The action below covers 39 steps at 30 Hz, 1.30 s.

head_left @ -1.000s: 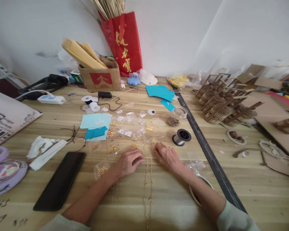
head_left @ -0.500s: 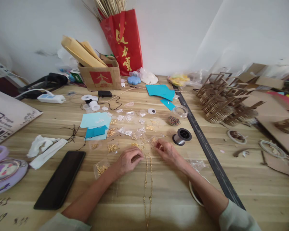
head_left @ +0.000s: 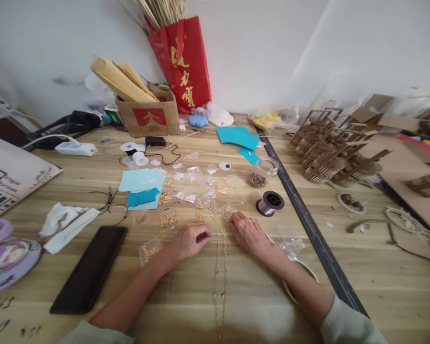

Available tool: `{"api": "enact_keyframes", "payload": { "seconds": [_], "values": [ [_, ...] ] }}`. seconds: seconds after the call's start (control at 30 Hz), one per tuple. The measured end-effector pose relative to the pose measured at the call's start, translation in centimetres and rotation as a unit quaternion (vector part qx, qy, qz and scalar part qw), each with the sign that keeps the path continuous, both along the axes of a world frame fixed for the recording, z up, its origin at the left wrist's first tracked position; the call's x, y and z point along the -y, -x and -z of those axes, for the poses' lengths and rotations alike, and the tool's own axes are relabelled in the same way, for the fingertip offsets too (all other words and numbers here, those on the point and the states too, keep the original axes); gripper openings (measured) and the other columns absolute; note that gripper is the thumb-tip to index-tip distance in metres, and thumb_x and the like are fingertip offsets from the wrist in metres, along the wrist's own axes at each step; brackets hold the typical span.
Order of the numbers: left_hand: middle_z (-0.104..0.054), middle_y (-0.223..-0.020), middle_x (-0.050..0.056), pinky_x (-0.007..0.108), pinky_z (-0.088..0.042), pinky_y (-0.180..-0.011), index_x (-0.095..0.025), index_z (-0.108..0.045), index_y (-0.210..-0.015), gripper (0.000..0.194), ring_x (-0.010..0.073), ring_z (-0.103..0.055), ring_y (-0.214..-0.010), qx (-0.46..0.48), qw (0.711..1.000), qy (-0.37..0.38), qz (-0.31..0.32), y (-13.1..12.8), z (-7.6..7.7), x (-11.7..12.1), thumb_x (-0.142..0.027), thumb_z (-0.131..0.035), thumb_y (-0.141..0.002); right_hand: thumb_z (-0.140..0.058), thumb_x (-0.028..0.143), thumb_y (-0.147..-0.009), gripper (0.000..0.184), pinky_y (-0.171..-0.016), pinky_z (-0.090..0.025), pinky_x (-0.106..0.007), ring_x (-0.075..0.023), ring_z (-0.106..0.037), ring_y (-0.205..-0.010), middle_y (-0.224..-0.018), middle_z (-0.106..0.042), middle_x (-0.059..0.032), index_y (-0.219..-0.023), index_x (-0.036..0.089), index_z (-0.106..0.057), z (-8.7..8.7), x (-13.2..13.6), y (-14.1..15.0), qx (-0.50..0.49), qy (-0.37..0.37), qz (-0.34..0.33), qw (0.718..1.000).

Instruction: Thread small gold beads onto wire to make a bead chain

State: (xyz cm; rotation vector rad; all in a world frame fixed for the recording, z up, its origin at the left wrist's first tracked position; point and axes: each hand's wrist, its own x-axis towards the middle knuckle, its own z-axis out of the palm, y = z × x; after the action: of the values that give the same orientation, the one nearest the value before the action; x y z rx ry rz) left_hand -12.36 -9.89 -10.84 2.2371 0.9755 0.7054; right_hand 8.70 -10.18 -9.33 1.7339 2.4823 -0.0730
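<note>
A thin gold chain necklace (head_left: 216, 272) lies in a long narrow loop on the wooden table, its two upper ends between my hands. My left hand (head_left: 191, 241) rests just left of those ends, thumb and fingertips drawn together; anything in the pinch is too small to make out. To the right, my right hand (head_left: 249, 234) lies with curled fingers pointing down, their tips hidden. It is nearest to a small clear bag of gold beads (head_left: 228, 210). Loose tiny gold pieces (head_left: 211, 219) lie just beyond the fingertips.
Several small bags of gold and silver findings (head_left: 189, 197) lie ahead. A wire spool (head_left: 270, 204) and a dish of dark beads (head_left: 258, 180) stand right. A black phone (head_left: 89, 270) lies left, near light-blue cards (head_left: 142, 180). Small wooden baskets (head_left: 326, 157) crowd the far right.
My right hand has turned over and lowered slightly toward me, its fingers now curled down with the back of the hand up. My left hand has barely moved.
</note>
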Motion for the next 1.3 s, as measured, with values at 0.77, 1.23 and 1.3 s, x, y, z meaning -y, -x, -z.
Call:
{"api": "enact_keyframes", "payload": {
  "seconds": [0.77,1.23,1.3],
  "values": [
    [-0.071,-0.083,0.009,0.027,-0.056,-0.063,-0.014,-0.055,-0.066,0.017,0.0147,-0.067,-0.067,0.264,0.930,0.232,-0.107,-0.9,0.5,0.1,-0.025,-0.067,-0.073,-0.049,0.006,-0.082,0.018,-0.067,-0.040,-0.023,-0.0144,-0.058,-0.077,-0.090,-0.061,-0.0035,-0.094,0.016,-0.056,0.2,-1.7,-2.0,-0.325,0.021,-0.046,0.944],
    [-0.066,-0.069,0.002,0.025,-0.053,-0.062,-0.014,-0.060,-0.075,0.013,0.0136,-0.062,-0.064,0.224,0.942,0.204,-0.148,-0.9,0.4,-0.2,-0.026,-0.064,-0.075,-0.042,0.006,-0.089,0.015,-0.053,-0.034,-0.024,-0.0146,-0.057,-0.072,-0.100,-0.055,-0.0079,-0.093,0.016,-0.053,0.2,-0.5,0.4,-0.073,0.001,-0.102,0.992],
    [-0.066,-0.072,0.002,0.025,-0.053,-0.062,-0.015,-0.060,-0.081,0.008,0.0136,-0.062,-0.066,0.187,0.959,0.149,-0.154,-0.8,0.9,-0.2,-0.022,-0.062,-0.077,-0.042,0.003,-0.086,0.018,-0.052,-0.035,-0.025,-0.0159,-0.057,-0.072,-0.102,-0.055,-0.0093,-0.095,0.016,-0.052,0.5,-0.5,0.4,-0.044,-0.001,-0.112,0.993]
  ]
}}
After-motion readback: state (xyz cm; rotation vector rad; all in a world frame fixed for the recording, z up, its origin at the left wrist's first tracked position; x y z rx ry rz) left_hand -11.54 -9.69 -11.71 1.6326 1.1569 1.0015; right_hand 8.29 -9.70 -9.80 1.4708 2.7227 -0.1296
